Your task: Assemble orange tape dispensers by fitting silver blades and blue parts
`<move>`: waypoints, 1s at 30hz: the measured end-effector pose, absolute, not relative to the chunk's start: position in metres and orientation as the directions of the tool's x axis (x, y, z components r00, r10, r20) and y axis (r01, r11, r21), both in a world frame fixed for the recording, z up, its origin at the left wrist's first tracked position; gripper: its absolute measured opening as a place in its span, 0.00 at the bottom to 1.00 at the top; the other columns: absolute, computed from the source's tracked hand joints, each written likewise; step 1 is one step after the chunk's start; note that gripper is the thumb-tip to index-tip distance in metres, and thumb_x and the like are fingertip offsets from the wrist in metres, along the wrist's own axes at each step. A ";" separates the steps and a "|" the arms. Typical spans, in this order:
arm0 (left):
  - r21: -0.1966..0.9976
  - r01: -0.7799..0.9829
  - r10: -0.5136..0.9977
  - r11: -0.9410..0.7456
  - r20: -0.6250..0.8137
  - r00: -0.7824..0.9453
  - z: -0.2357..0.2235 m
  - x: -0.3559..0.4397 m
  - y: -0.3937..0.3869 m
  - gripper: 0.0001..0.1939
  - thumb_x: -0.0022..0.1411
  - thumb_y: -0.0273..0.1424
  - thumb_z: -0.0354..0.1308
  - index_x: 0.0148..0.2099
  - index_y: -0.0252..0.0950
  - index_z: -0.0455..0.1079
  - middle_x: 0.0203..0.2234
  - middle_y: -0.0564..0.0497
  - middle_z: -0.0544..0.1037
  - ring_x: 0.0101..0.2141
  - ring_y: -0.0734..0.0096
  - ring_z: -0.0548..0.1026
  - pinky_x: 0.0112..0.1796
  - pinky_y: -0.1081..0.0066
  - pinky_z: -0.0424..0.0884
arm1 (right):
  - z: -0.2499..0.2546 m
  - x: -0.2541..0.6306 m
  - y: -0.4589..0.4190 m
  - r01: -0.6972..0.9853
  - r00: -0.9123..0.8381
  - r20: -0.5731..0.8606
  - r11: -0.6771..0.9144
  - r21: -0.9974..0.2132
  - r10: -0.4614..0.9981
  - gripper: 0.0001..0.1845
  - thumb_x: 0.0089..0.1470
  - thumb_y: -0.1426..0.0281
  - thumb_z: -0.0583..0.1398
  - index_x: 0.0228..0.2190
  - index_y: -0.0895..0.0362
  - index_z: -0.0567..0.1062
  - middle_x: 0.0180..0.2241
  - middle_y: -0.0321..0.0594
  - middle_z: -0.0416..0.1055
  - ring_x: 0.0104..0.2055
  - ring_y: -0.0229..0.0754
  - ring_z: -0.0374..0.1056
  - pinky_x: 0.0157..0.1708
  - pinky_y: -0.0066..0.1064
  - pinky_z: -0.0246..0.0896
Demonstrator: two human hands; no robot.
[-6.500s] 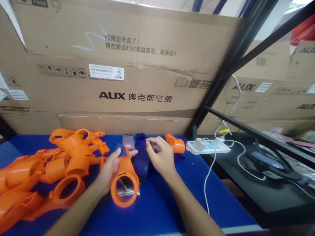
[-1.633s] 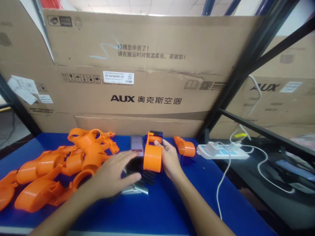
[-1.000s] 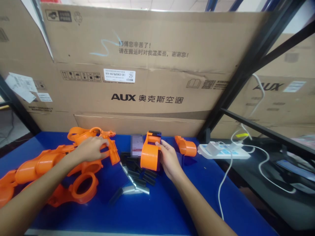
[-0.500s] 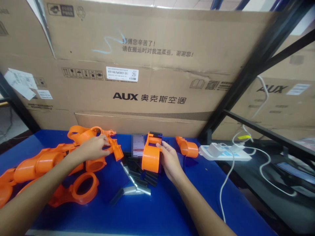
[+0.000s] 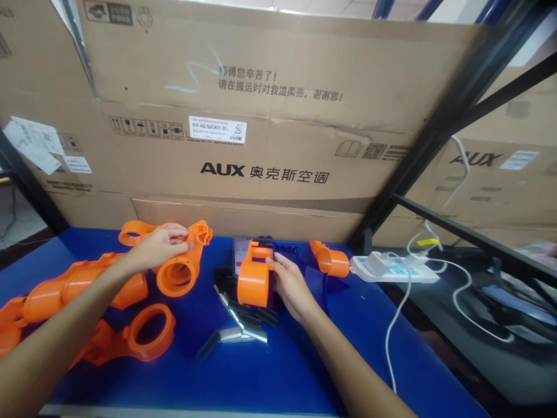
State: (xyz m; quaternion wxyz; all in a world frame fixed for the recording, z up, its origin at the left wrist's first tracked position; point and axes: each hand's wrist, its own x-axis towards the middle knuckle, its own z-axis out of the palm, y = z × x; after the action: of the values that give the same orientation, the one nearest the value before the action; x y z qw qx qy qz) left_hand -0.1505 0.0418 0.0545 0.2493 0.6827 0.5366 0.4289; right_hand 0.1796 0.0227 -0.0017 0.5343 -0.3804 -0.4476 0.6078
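Observation:
My right hand [image 5: 292, 285] is closed on the side of an orange plastic tape dispenser [image 5: 253, 284], its round drum facing left and down. At the left, my left hand [image 5: 163, 248] grips another orange tape dispenser [image 5: 196, 256], whose jagged end points up and whose ring opening faces me; some of its fingers are hidden. Several more orange dispensers [image 5: 80, 287] lie beneath and beside my left forearm, with one ring-shaped end [image 5: 150, 334] nearer to me. Between my hands, several black and silver strips [image 5: 237, 334] lie in a loose heap on the blue tabletop [image 5: 226, 383].
Another orange dispenser [image 5: 334, 263] lies right of my right hand. A phone-like device [image 5: 239, 252] is partly hidden behind the held dispenser. A white power strip [image 5: 395, 270] with cables lies at the right, near the black metal frame [image 5: 435, 139]. A large cardboard box [image 5: 270, 128] stands behind.
My left hand has turned its dispenser, so the jagged end now points up and the ring faces me. My right hand has shifted its dispenser slightly left, covering more of the phone-like device.

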 end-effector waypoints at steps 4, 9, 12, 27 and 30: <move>0.907 0.388 0.984 -0.165 0.180 -0.002 0.058 -0.158 0.039 0.22 0.62 0.45 0.64 0.46 0.30 0.80 0.37 0.52 0.81 0.40 0.61 0.80 0.41 0.69 0.74 | -0.006 0.157 0.028 -0.195 -0.222 0.027 -0.017 -0.981 0.975 0.18 0.57 0.59 0.64 0.48 0.52 0.77 0.35 0.40 0.81 0.31 0.43 0.76 0.27 0.31 0.71; 0.978 0.207 0.998 -0.018 0.031 -0.061 0.068 -0.175 0.038 0.30 0.57 0.47 0.69 0.54 0.29 0.77 0.32 0.48 0.84 0.31 0.64 0.81 0.34 0.68 0.75 | -0.003 0.121 0.053 0.084 -0.364 -0.017 0.015 -0.996 0.931 0.17 0.61 0.63 0.62 0.50 0.55 0.75 0.19 0.31 0.72 0.14 0.35 0.63 0.13 0.22 0.58; 0.989 0.146 0.997 0.033 -0.023 -0.068 0.079 -0.183 0.035 0.33 0.50 0.45 0.75 0.53 0.31 0.78 0.35 0.45 0.85 0.33 0.61 0.81 0.35 0.67 0.76 | -0.004 0.097 0.073 0.169 -0.372 -0.038 0.028 -0.985 0.928 0.14 0.61 0.67 0.63 0.48 0.57 0.75 0.16 0.29 0.70 0.12 0.34 0.62 0.11 0.20 0.52; 0.975 0.213 0.998 0.064 -0.056 -0.042 0.088 -0.177 0.034 0.30 0.56 0.43 0.71 0.57 0.33 0.76 0.38 0.46 0.86 0.40 0.58 0.81 0.43 0.62 0.73 | -0.018 0.056 0.114 0.423 -0.258 -0.038 0.077 -0.903 0.965 0.20 0.50 0.79 0.67 0.46 0.59 0.79 0.29 0.41 0.80 0.20 0.39 0.75 0.22 0.27 0.71; 0.969 0.239 0.998 0.065 -0.060 -0.028 0.091 -0.173 0.033 0.29 0.58 0.43 0.70 0.58 0.34 0.76 0.37 0.48 0.86 0.39 0.59 0.81 0.43 0.63 0.73 | -0.017 0.057 0.109 0.463 -0.267 -0.004 0.125 -0.877 0.964 0.09 0.47 0.79 0.67 0.33 0.58 0.82 0.21 0.39 0.77 0.18 0.42 0.73 0.23 0.29 0.69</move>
State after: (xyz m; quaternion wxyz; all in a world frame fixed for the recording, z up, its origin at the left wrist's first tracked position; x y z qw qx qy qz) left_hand -0.1730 0.0326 0.0909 0.4463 0.5355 0.5773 0.4252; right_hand 0.0565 0.1086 -0.0172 0.3073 -0.5216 -0.6841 0.4069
